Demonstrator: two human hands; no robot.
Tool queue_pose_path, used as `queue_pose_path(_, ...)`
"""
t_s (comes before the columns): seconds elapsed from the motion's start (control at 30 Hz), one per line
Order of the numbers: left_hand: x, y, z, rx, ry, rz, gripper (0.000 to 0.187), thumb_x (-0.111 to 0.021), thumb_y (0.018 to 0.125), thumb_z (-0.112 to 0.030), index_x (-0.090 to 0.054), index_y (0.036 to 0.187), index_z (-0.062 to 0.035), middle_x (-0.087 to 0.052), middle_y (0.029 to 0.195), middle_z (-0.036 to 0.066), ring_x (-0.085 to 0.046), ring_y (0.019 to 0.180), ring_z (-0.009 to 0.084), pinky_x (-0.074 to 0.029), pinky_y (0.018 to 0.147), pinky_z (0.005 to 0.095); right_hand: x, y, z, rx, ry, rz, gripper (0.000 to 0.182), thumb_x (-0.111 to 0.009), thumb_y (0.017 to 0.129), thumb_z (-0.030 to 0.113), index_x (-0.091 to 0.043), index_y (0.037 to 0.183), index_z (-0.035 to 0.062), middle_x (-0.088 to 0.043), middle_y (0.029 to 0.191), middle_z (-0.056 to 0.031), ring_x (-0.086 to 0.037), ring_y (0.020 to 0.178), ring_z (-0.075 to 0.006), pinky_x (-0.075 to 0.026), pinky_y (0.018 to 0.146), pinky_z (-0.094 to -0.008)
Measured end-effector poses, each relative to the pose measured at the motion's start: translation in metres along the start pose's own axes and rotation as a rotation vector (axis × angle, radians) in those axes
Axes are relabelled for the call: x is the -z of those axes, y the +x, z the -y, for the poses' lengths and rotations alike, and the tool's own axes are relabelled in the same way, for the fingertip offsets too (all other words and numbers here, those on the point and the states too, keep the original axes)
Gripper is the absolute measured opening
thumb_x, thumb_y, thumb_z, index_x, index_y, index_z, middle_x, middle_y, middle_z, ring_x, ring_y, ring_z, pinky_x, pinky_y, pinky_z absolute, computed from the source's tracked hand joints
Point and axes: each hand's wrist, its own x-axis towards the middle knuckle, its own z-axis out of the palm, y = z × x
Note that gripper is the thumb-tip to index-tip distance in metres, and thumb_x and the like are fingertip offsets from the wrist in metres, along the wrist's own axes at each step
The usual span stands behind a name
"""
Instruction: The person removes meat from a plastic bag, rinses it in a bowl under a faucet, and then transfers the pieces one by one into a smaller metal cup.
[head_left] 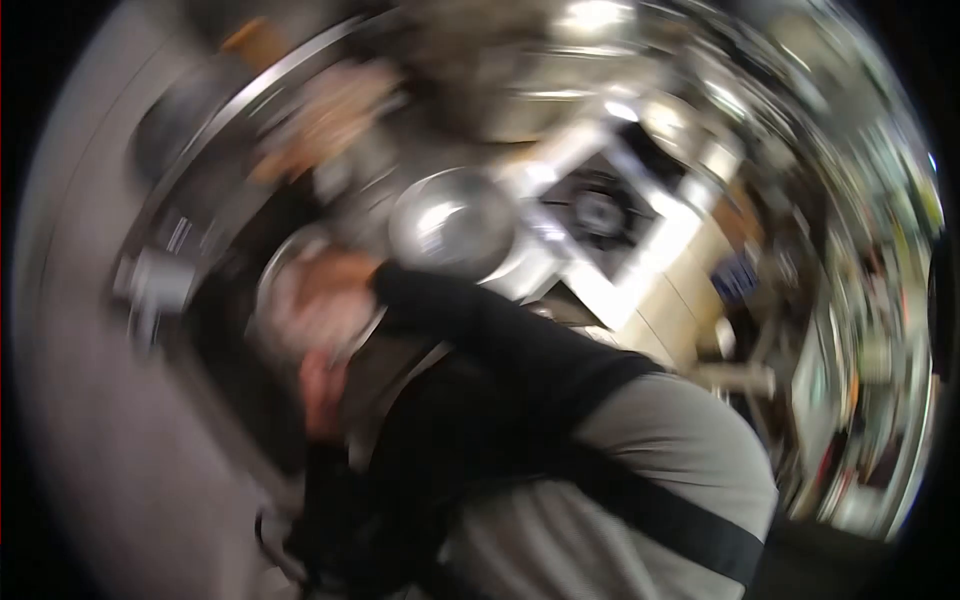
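Observation:
Motion blur smears much of the head view. A round bowl (pixel 266 300) with pale contents sits left of the middle. My left hand (pixel 323 393) is at its lower rim, its fingers apparently closed on the edge. From the right, my black-sleeved right arm reaches across to the bowl. My right hand (pixel 345 272) is over its upper right side; the fingers are too blurred to tell whether they grip the rim or the contents. A shiny metal bowl (pixel 450 225) lies just right of that hand.
A gas stove (pixel 600 210) with a white frame stands right of the metal bowl. A pale fixture (pixel 160 280) is at the left. A blurred shape (pixel 330 115) at the upper left may be another person's hand. Cluttered shelves (pixel 860 360) line the right side.

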Motion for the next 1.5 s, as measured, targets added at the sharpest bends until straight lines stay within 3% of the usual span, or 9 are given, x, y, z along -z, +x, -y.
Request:
queue_pose_path(0.13,0.009,0.007,-0.002,-0.047,-0.263,-0.221,0.041,-0.051,0.092,-0.013,-0.051,0.131,0.0001,-0.06,0.122,0.012,-0.062,0.107,0.0263,-0.053,0.091,0.0452,0.004,0.036,-0.011,0.166,-0.48,0.212,0.038,-0.067,0.082,0.022,-0.07,0.12,0.0153,-0.065,0.124,-0.0078,-0.057,0.122,-0.0258,-0.042,0.107,-0.0403)
queue_pose_path(0.17,0.013,0.004,-0.009,-0.02,-0.314,-0.322,0.046,-0.052,0.089,-0.01,-0.048,0.135,-0.0014,-0.06,0.123,0.013,-0.063,0.106,0.0279,-0.056,0.088,0.0459,0.041,0.037,0.064,-0.246,0.384,0.268,0.031,-0.066,0.085,0.019,-0.071,0.115,0.0121,-0.065,0.122,-0.0076,-0.062,0.109,-0.021,-0.051,0.095,-0.0366)
queue_pose_path(0.23,0.009,-0.005,-0.029,0.002,-0.371,-0.436,0.052,-0.052,0.087,-0.008,-0.044,0.138,-0.0028,-0.059,0.124,0.014,-0.064,0.105,0.0296,-0.058,0.084,0.0467,0.078,0.038,0.098,-0.601,0.599,0.275,0.041,-0.068,0.088,0.02,-0.062,0.127,0.0121,-0.064,0.119,-0.0034,-0.062,0.105,-0.0183,-0.054,0.083,-0.0326)
queue_pose_path(0.37,-0.008,-0.008,-0.056,0.142,-0.266,-0.438,0.036,-0.055,0.088,-0.009,-0.054,0.122,0.0012,-0.062,0.118,0.013,-0.062,0.108,0.0242,-0.054,0.09,0.0438,0.014,0.063,0.013,-0.293,0.671,0.2,0.079,-0.077,0.074,0.038,-0.051,0.137,-0.0019,-0.059,0.133,-0.0191,-0.062,0.112,-0.029,-0.051,0.091,-0.035)
queue_pose_path(0.53,0.026,0.0,-0.032,0.135,-0.329,-0.34,0.039,-0.057,0.086,-0.009,-0.053,0.123,0.0019,-0.064,0.115,0.014,-0.064,0.105,0.0252,-0.056,0.085,0.0432,0.013,0.063,0.085,-0.431,0.098,0.155,0.074,-0.076,0.072,0.034,-0.055,0.134,0.0005,-0.061,0.125,-0.0244,-0.058,0.118,-0.0322,-0.045,0.099,-0.0374)
queue_pose_path(0.6,0.034,-0.004,-0.032,0.131,-0.367,-0.363,0.061,-0.055,0.082,-0.004,-0.039,0.141,-0.0076,-0.057,0.125,0.013,-0.064,0.104,0.0285,-0.06,0.076,0.0465,0.047,0.071,0.092,-0.337,0.11,0.683,0.085,-0.081,0.072,0.032,-0.045,0.145,0.0071,-0.05,0.141,-0.0237,-0.056,0.123,-0.0335,-0.046,0.101,-0.0348)
queue_pose_path(0.73,0.016,0.0,-0.041,0.073,-0.387,-0.375,0.065,-0.055,0.082,-0.005,-0.035,0.143,-0.0103,-0.057,0.127,0.011,-0.064,0.105,0.0266,-0.059,0.074,0.0451,0.016,0.017,0.104,-0.214,-0.454,0.216,0.074,-0.078,0.069,0.014,-0.053,0.139,0.0124,-0.058,0.131,-0.0197,-0.058,0.121,-0.0312,-0.046,0.103,-0.0397)
queue_pose_path(1.0,0.006,0.004,-0.024,0.062,-0.334,-0.339,0.067,-0.059,0.082,-0.008,-0.033,0.145,-0.0108,-0.057,0.128,0.008,-0.063,0.106,0.0257,-0.057,0.077,0.0437,0.098,0.057,0.115,-0.396,0.299,0.375,0.055,-0.062,0.078,0.001,-0.06,0.132,0.0104,-0.067,0.116,-0.0088,-0.066,0.099,-0.017,-0.057,0.085,-0.0325)
queue_pose_path(1.5,0.051,-0.023,0.01,-0.02,-0.182,-0.417,0.044,-0.055,0.083,-0.008,-0.052,0.125,0.0047,-0.058,0.127,0.015,-0.054,0.121,0.0293,-0.043,0.104,0.0513,0.191,-0.086,0.086,-0.393,-0.351,-0.284,0.021,-0.068,0.087,0.025,-0.07,0.096,0.0063,-0.069,0.082,-0.0123,-0.066,0.077,-0.0248,-0.052,0.073,-0.0359)
